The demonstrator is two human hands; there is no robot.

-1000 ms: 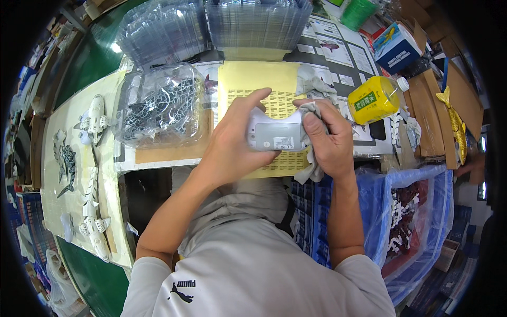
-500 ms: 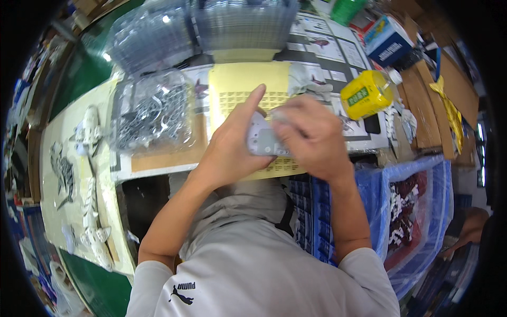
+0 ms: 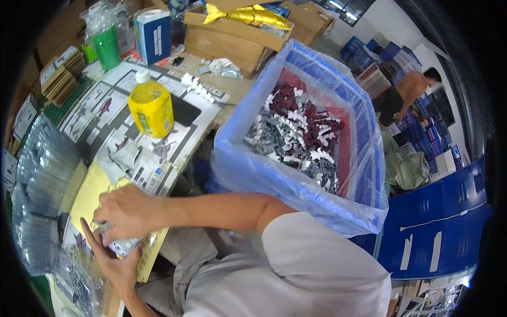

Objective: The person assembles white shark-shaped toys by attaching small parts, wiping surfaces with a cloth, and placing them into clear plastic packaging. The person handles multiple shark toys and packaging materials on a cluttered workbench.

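Observation:
At the lower left, my left hand [image 3: 120, 267] holds a small flat light-grey piece [image 3: 124, 246] with dark round marks, its index finger stretched out beside it. Over that piece bends my right hand [image 3: 127, 208], fingers curled round a crumpled greyish-white wad, perhaps cloth, pressed near the piece's top. Fingers hide part of both things. Beneath the hands lies a yellow printed sheet [image 3: 87, 198]. A crumpled grey cloth [image 3: 119, 158] rests just beyond the right hand.
A yellow liquid bottle [image 3: 150, 112] and a dark phone [image 3: 186, 113] are on the table. Clear plastic trays [image 3: 45, 169] stand stacked at left, near a bag of grey parts [image 3: 79, 282]. A blue plastic-lined crate [image 3: 237, 156] holds jointed pieces. Another person [image 3: 404, 95] is at far right.
The head view has swung right, so the crate and the other person show more fully. Both hands stay together at the light-grey piece, now at lower left in view.

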